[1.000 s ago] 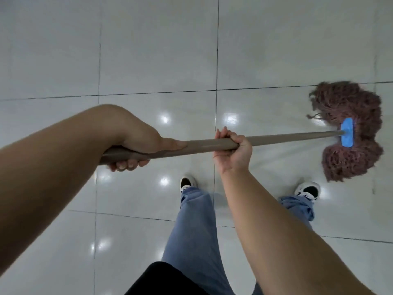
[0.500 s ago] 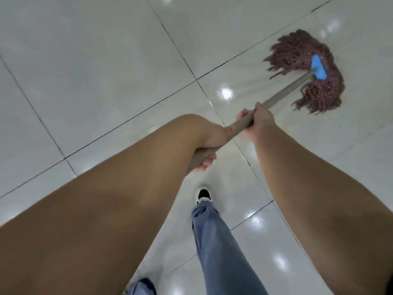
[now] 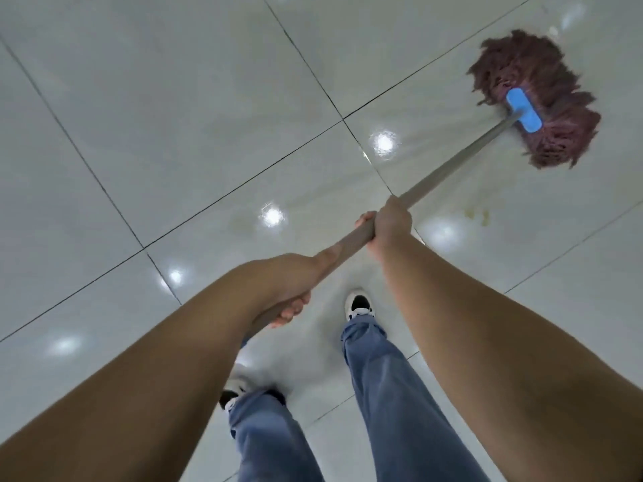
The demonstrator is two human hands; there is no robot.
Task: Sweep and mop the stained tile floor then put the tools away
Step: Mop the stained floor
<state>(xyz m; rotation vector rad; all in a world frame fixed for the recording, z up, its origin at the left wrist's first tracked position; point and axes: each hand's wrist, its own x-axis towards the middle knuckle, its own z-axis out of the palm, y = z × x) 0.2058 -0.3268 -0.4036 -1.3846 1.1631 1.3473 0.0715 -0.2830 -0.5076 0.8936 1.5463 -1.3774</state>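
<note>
Mop (image 3: 452, 161): one unit is lying in view, its single handle running diagonally from lower left to upper right. One maroon string head (image 3: 542, 99) is resting on the tile floor (image 3: 156, 116) at upper right, with one blue clamp (image 3: 523, 109) sitting across it where the handle is joining. Two hands are gripping the handle. The right hand (image 3: 389, 224) is wrapping fully around the shaft at about mid-length, fingers closed tight on it. The left hand (image 3: 295, 283) is gripping nearer the handle's end, fingers curling underneath and thumb lying along the top. One yellowish stain (image 3: 476, 215) is showing on the tile just right of the right hand, apart from the mop head. Two shoes and two jeans legs are showing below. The handle's near end is hiding behind the left forearm, and the left shoe (image 3: 236, 391) is partly covered by it.
</note>
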